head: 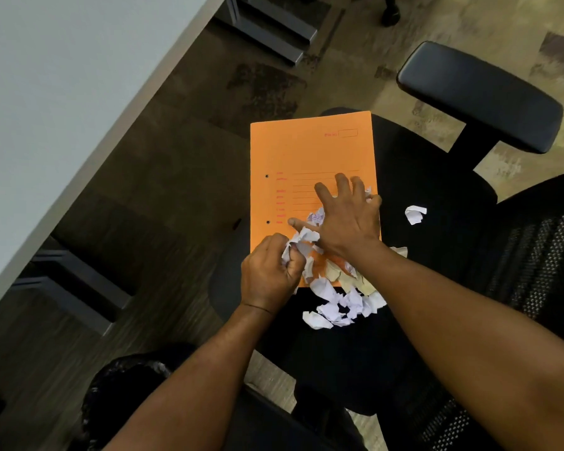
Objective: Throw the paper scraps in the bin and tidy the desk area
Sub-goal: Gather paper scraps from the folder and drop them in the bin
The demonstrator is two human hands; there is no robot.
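Here, scraps point(336, 304) beneath right hand point(342, 219), folder point(306, 151)

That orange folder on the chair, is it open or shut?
Shut. The orange folder lies flat on the chair seat with its printed cover up, no inside pages showing. Paper scraps and the right hand rest on it.

an orange folder point(306, 157) lies on a black chair seat point(437, 196). the left hand point(271, 271) clutches paper scraps point(336, 304); the right hand point(345, 219) presses flat, fingers point(342, 183) spread, on the folder.
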